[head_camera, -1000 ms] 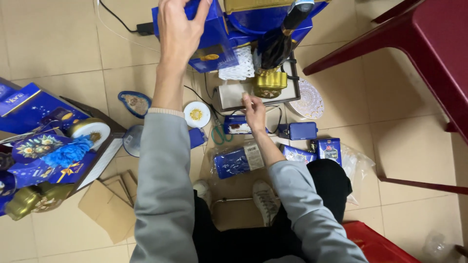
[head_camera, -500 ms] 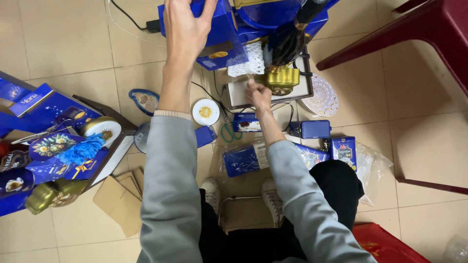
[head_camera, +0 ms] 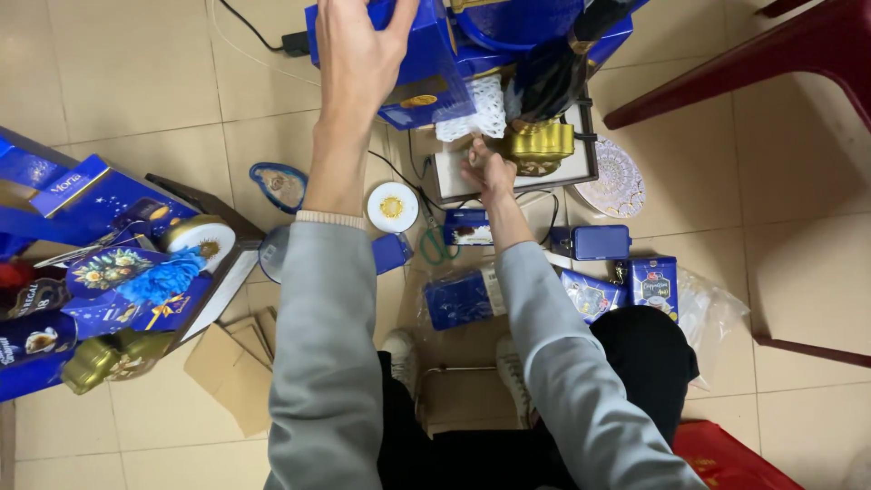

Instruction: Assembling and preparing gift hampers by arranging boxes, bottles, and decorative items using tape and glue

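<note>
Currently left hand (head_camera: 358,54) is gripping the tall blue box (head_camera: 422,68) upright on the floor while right hand (head_camera: 485,171), fingers curled, is touching the gold tin (head_camera: 537,145) on the tray (head_camera: 581,168); seating it likely needs steadying.

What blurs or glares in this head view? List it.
Head view: even indoor light, soft shadows only; a mild sheen on the floor tiles; left hand on the blue box is sharp, right hand by the gold tin slightly soft; wide-angle stretch at the edges.
</note>
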